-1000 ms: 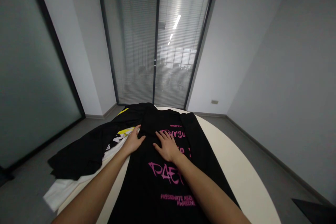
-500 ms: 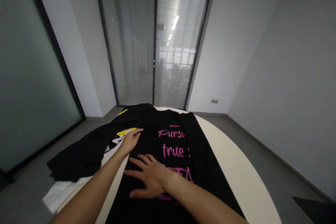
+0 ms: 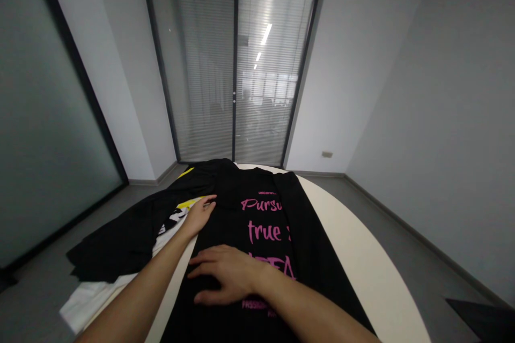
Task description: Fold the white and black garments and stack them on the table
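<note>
A black long-sleeved shirt (image 3: 257, 171) with pink lettering lies spread on the white round table (image 3: 362, 257). Its right-hand sleeve (image 3: 317, 241) is folded in along the body, covering the ends of the printed words. My left hand (image 3: 201, 214) rests at the shirt's left edge, near the upper part, with fingers stretched forward and slightly apart. Over the lower body of the shirt, my right hand (image 3: 229, 273) has its palm down, fingers parted and a little bent. Neither hand visibly holds cloth.
Left of the shirt, black cloth (image 3: 120, 236) spreads over white garments (image 3: 82, 300) with yellow and black patches, hanging past the table's edge. A glass door (image 3: 233, 64) with blinds stands behind the table. A dark object (image 3: 478, 319) shows at the lower right.
My right hand's fingers have drawn closer together and bent, uncovering more of the lower pink print. My left hand stays almost where it was. The view has shifted slightly.
</note>
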Motion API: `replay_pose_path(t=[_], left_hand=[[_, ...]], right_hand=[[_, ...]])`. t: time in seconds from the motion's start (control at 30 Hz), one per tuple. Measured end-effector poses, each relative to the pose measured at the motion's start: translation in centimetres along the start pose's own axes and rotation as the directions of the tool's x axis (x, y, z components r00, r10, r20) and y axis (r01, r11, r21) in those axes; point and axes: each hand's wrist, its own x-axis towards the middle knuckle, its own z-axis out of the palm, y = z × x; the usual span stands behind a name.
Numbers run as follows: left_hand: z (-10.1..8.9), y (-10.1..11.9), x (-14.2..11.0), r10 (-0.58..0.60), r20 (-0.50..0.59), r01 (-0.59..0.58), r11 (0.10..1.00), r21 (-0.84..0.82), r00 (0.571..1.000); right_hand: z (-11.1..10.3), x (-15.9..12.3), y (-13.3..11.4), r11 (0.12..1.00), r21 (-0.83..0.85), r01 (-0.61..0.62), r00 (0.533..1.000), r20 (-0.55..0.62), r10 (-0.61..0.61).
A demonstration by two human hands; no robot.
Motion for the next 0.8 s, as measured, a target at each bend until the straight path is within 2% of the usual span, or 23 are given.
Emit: replay_pose_path(t=[0.07,0.1,0.2,0.3,0.43,0.57,0.7,0.8], left_hand=[[0.2,0.1,0.0,-0.058,-0.021,0.058,0.998,0.014,0.998],[0.2,0.2,-0.1,-0.086,-0.034,0.087,0.996,0.028,0.996],[0.1,0.4,-0.3,-0.158,-0.049,0.163,0.982,0.099,0.986],[-0.4,1.0,-0.9,-0.205,0.028,0.196,0.961,0.197,0.978],[-1.0,2.2,-2.1,-0.221,0.139,0.159,0.920,0.358,0.965],[-1.1,3.7,-3.2,-0.237,0.196,0.116,0.868,0.483,0.952],[-1.3,5.1,-3.9,-0.257,0.250,0.081,0.830,0.552,0.934],[-2.0,5.9,-4.4,-0.277,0.322,0.050,0.823,0.566,0.905]], right_hand=[[-0.6,0.2,0.9,0.992,0.003,-0.128,0.986,-0.108,0.127],[-0.9,0.3,1.3,0.974,0.001,-0.227,0.959,-0.176,0.223],[-1.5,0.2,2.5,0.878,0.054,-0.475,0.808,-0.369,0.459],[-1.9,0.1,4.1,0.809,0.165,-0.565,0.691,-0.442,0.572],[-3.0,1.2,7.0,0.753,0.262,-0.604,0.600,-0.471,0.646],[-5.2,4.2,9.7,0.710,0.293,-0.640,0.540,-0.486,0.687],[-6.5,7.7,11.2,0.610,0.338,-0.717,0.482,-0.392,0.784],[-5.9,9.6,11.9,0.510,0.349,-0.786,0.418,-0.306,0.855]])
